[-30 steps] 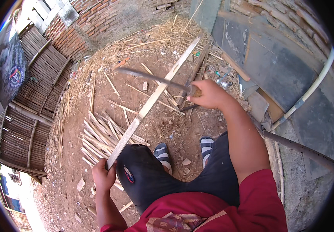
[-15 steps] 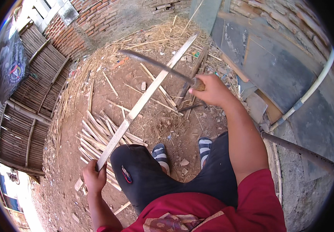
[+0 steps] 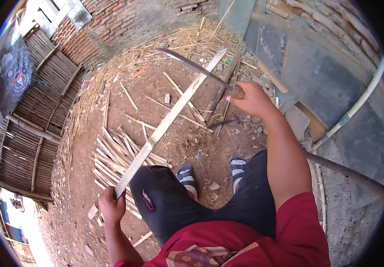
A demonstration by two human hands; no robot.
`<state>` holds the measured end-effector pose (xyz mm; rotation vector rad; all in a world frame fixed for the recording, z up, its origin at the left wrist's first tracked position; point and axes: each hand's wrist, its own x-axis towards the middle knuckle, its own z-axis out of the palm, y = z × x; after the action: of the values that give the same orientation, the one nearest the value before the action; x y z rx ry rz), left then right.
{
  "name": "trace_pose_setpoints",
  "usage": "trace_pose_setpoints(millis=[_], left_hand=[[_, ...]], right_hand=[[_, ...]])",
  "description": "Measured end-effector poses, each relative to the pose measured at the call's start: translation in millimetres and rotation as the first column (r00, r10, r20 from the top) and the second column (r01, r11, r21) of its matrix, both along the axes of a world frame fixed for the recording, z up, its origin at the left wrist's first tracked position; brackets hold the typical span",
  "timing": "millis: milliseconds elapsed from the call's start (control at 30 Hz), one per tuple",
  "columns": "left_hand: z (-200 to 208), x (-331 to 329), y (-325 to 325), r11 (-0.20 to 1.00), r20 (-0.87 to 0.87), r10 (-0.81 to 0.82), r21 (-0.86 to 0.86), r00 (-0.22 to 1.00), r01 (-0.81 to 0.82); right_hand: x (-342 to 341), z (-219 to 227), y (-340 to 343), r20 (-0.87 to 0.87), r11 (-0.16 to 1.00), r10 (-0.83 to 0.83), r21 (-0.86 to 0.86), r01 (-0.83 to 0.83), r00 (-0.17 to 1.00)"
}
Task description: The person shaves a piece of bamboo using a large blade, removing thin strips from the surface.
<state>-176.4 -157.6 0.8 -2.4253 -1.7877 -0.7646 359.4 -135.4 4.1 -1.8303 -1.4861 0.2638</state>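
A long pale split-bamboo slat (image 3: 170, 120) slants from beside my left knee up and away to the far right. My left hand (image 3: 112, 207) is closed around it near its near end, and a short piece of it sticks out behind the fist. My right hand (image 3: 255, 101) grips the wooden handle of a machete (image 3: 191, 64) with a dark curved blade. The blade crosses the slat close to its far end, with the tip pointing far left. Whether the edge touches the slat, I cannot tell.
A pile of split bamboo strips (image 3: 114, 153) lies on the dirt by my left leg. Loose sticks and straw (image 3: 187, 40) cover the ground ahead. Bamboo panels (image 3: 36, 104) stand at left, a brick wall (image 3: 107, 26) behind. Dark boards (image 3: 321, 84) and a pale pipe (image 3: 356, 104) are at right.
My right hand and the machete have shifted a little to the right and farther along the slat. My left hand keeps its hold, and the whole view has moved slightly.
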Motion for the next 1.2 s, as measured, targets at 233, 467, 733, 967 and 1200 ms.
trace_pose_setpoints(millis=[233, 467, 733, 967, 1200], left_hand=[[2.2, 14.4, 1.7, 0.999, 0.067, 0.043, -0.024, 0.997, -0.041], [-1.5, -1.9, -0.1, 1.000, 0.013, 0.021, 0.005, 1.000, -0.021], [-6.4, 11.6, 4.1, 0.970, 0.119, 0.008, -0.243, 0.993, 0.022], [-4.3, -10.3, 5.2, 0.936, 0.180, -0.036, -0.338, 0.983, 0.097], [-0.9, 7.7, -2.2, 0.945, 0.082, 0.025, -0.326, 0.996, 0.003]], right_hand=[[-66.1, 20.6, -2.3, 0.322, 0.908, 0.409, -0.051, -0.416, 0.854], [-1.1, -6.5, 4.3, 0.060, 0.986, -0.011, 0.166, 0.001, 0.998], [-53.0, 2.3, 4.1, 0.182, 0.933, 0.329, 0.087, -0.348, 0.927], [-7.5, -8.9, 7.0, 0.022, 0.989, 0.137, 0.047, -0.138, 0.990], [-29.4, 0.5, -1.1, 0.079, 0.982, 0.181, 0.037, -0.184, 0.980]])
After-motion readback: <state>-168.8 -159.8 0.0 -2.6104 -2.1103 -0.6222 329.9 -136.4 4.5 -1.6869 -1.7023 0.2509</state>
